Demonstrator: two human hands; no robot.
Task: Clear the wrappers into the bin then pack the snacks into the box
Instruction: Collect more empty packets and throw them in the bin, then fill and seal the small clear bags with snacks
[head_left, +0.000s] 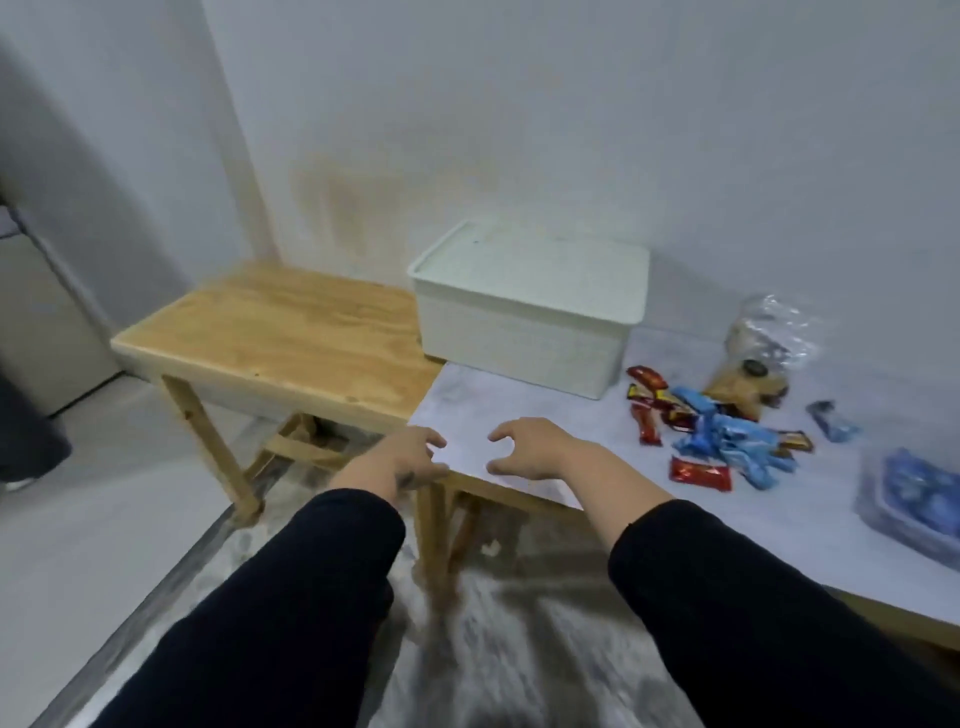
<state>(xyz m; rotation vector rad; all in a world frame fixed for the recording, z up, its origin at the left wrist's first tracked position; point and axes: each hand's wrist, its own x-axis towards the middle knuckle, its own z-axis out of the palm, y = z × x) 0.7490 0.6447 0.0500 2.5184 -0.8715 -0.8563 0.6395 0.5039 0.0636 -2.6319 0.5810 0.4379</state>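
Our left hand and right hand hover side by side over the near corner of the grey-topped table, fingers loosely curled, apart from each other and gripping nothing. Taking the white box as our landmark: its lid is on, and it sits beyond our hands on the table, against the wall. The snacks, red and blue packets in a loose heap, lie to the right of the box and nearer us. No bin shows. We judge nothing is sorted yet, so we should tell empty wrappers from full packets by feel and pinch each one singly.
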